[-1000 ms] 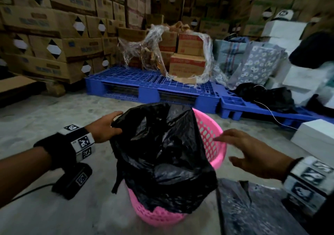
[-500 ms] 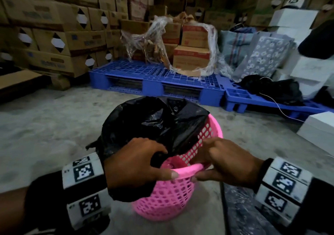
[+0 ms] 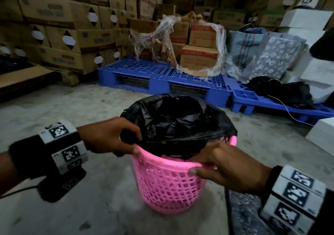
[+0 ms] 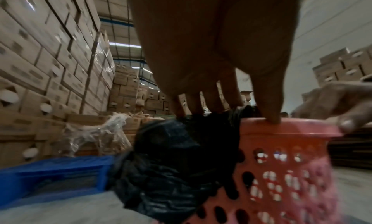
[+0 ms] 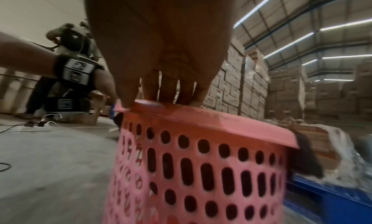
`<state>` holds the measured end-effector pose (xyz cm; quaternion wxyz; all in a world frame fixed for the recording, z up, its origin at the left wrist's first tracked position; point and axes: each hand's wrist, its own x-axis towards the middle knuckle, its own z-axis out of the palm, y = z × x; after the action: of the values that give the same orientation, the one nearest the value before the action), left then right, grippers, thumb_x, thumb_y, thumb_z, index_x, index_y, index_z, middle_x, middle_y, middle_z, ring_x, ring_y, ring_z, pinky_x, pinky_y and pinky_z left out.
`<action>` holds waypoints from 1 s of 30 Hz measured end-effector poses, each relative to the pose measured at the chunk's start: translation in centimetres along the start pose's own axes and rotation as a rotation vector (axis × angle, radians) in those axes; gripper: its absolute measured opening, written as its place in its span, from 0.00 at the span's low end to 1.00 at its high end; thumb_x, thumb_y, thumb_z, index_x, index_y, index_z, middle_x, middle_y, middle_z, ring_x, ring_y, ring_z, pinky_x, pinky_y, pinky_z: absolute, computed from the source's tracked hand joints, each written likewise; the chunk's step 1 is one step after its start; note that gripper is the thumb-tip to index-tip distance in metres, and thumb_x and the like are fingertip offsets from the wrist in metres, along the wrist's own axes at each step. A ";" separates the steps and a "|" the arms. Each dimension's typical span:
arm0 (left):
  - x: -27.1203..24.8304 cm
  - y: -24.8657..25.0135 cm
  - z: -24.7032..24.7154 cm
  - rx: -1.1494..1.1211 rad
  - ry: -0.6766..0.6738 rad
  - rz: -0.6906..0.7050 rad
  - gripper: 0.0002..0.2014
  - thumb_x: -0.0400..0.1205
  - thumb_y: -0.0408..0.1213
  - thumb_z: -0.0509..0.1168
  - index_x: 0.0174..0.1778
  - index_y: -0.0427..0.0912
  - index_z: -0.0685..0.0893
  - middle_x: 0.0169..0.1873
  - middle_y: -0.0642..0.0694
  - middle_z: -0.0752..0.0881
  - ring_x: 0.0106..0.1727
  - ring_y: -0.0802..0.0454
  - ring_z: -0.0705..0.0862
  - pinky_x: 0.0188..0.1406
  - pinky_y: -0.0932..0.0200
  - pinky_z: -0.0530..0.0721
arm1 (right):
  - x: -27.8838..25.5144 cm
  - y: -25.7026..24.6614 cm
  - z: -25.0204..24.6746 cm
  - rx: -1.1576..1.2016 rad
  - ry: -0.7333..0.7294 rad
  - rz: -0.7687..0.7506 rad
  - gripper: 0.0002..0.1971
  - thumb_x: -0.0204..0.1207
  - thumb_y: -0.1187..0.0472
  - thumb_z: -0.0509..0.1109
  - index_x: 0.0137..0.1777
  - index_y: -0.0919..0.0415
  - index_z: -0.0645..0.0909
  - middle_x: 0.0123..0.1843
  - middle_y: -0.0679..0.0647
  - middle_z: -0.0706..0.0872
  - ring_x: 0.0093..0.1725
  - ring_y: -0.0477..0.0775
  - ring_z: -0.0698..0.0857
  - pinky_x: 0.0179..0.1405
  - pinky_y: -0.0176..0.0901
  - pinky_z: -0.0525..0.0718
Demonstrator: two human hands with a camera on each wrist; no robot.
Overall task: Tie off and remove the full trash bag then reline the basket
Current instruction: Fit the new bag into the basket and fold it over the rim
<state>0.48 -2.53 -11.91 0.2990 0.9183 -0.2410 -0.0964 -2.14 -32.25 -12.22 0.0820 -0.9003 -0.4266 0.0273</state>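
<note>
A pink plastic mesh basket (image 3: 168, 186) stands on the concrete floor. A black trash bag (image 3: 173, 119) lines it, its edge folded over the far and left rim and lying inside the near rim. My left hand (image 3: 115, 139) pinches the bag edge at the left rim, thumb on the pink rim (image 4: 289, 127) and fingers inside on the black plastic (image 4: 171, 163). My right hand (image 3: 224, 164) grips the near rim (image 5: 201, 117), thumb outside and fingers curled over it against the bag edge. The inside of the bag is dark.
Blue pallets (image 3: 162, 77) with wrapped cartons stand behind the basket, and walls of cardboard boxes (image 3: 59, 36) rise beyond. A dark plastic sheet (image 3: 245, 215) lies at my lower right. White boxes (image 3: 323, 131) are at the right. Another person (image 5: 74, 36) and a power strip (image 5: 34, 128) are behind.
The bag stood bunched above the basket with both hands apart from it; now it is spread over the rim, and my hands have slid apart along the near rim, holding it.
</note>
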 end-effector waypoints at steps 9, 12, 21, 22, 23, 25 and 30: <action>2.5 0.9 1.6 0.248 0.087 0.050 0.07 0.76 0.43 0.68 0.46 0.47 0.88 0.40 0.53 0.89 0.41 0.61 0.85 0.46 0.55 0.85 | 1.5 4.4 -1.7 -0.233 0.036 0.364 0.25 0.72 0.50 0.70 0.69 0.50 0.74 0.65 0.50 0.80 0.65 0.56 0.76 0.63 0.50 0.71; 2.3 1.0 1.7 0.288 0.139 0.113 0.09 0.76 0.46 0.65 0.41 0.46 0.86 0.37 0.53 0.84 0.41 0.57 0.82 0.46 0.53 0.82 | 1.3 5.4 -1.7 -0.147 0.070 0.335 0.06 0.75 0.60 0.67 0.48 0.54 0.84 0.51 0.53 0.90 0.53 0.56 0.85 0.50 0.45 0.77; -0.9 1.5 3.6 0.437 0.231 0.364 0.12 0.72 0.60 0.65 0.41 0.58 0.76 0.32 0.69 0.70 0.40 0.78 0.68 0.50 0.62 0.62 | -3.0 4.1 -2.6 -0.084 0.019 0.109 0.14 0.67 0.39 0.70 0.43 0.46 0.76 0.42 0.39 0.79 0.44 0.42 0.78 0.48 0.42 0.79; -1.0 1.6 3.9 0.453 0.250 0.390 0.10 0.73 0.57 0.64 0.40 0.58 0.75 0.32 0.68 0.70 0.39 0.76 0.67 0.48 0.61 0.62 | -3.0 4.0 -2.2 -0.101 0.043 0.079 0.12 0.68 0.42 0.71 0.41 0.47 0.75 0.40 0.40 0.78 0.43 0.44 0.78 0.47 0.46 0.79; -1.2 1.7 4.2 0.465 0.265 0.413 0.08 0.74 0.54 0.64 0.40 0.57 0.75 0.32 0.65 0.73 0.38 0.72 0.67 0.47 0.60 0.62 | -3.0 3.8 -2.0 -0.108 0.075 0.055 0.10 0.69 0.45 0.71 0.40 0.47 0.75 0.39 0.41 0.78 0.41 0.45 0.78 0.45 0.48 0.80; -1.3 1.9 4.7 0.533 0.263 0.471 0.03 0.75 0.47 0.63 0.40 0.54 0.75 0.33 0.58 0.79 0.38 0.62 0.72 0.45 0.58 0.65 | -3.2 3.4 -1.4 -0.121 0.108 0.039 0.07 0.69 0.50 0.71 0.38 0.49 0.77 0.37 0.43 0.81 0.39 0.46 0.79 0.41 0.50 0.82; -2.1 1.8 6.0 0.806 0.333 0.636 0.09 0.77 0.36 0.61 0.33 0.45 0.83 0.28 0.49 0.83 0.31 0.51 0.76 0.34 0.59 0.69 | -4.9 2.5 0.1 -0.346 0.199 -0.041 0.05 0.70 0.54 0.65 0.36 0.52 0.80 0.32 0.48 0.85 0.31 0.52 0.83 0.26 0.43 0.82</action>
<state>-3.98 -5.71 -15.58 -0.0283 0.8448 -0.4744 0.2460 -3.38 -37.53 -12.87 -0.0314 -0.8905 -0.4328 -0.1371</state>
